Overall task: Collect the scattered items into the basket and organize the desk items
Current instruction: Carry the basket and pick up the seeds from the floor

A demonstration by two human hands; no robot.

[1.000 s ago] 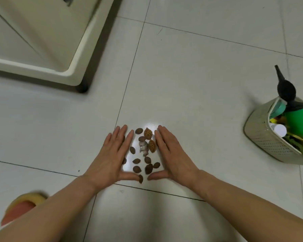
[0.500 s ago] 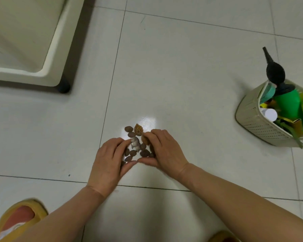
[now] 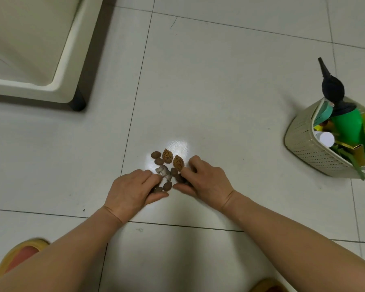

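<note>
Several small brown pits [image 3: 159,161] lie in a tight pile on the white floor tile, with two larger ridged peach pits [image 3: 167,156] at the far side and a small grey animal figurine [image 3: 164,171] in the middle. My left hand [image 3: 133,190] curls round the pile's left side, with dark pits under its fingers. My right hand [image 3: 204,179] curls round the right side and pinches dark pits between thumb and fingers. A cream perforated basket [image 3: 303,142] stands apart at the right edge, holding a green bottle, a black air blower and other items.
A cream table [image 3: 57,81] with a dark foot [image 3: 78,105] stands at the upper left. A yellow-and-pink slipper [image 3: 21,256] is at the bottom left, another shows at the bottom edge. Bare tiles lie between the pile and the basket.
Both hands went from lying flat beside the spread pits to curling inward, pushing them into a tight pile and closing their fingers on some of them.
</note>
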